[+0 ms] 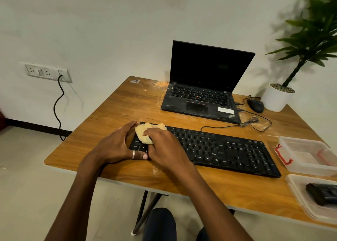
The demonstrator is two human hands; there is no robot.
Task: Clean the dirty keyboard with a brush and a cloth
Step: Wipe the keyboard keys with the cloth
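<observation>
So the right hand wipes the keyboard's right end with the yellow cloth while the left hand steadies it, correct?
Not the right end: in the head view the right hand holds the cloth on the left end of the keyboard. The left hand steadies it.

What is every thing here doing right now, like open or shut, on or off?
Pale yellow cloth: bunched, pressed on keys
Black plastic keyboard: lying flat, being wiped
Right hand: grips the cloth
Left hand: holds the keyboard's left end
Black laptop: open, screen dark
Clear plastic box: open, no lid
</observation>
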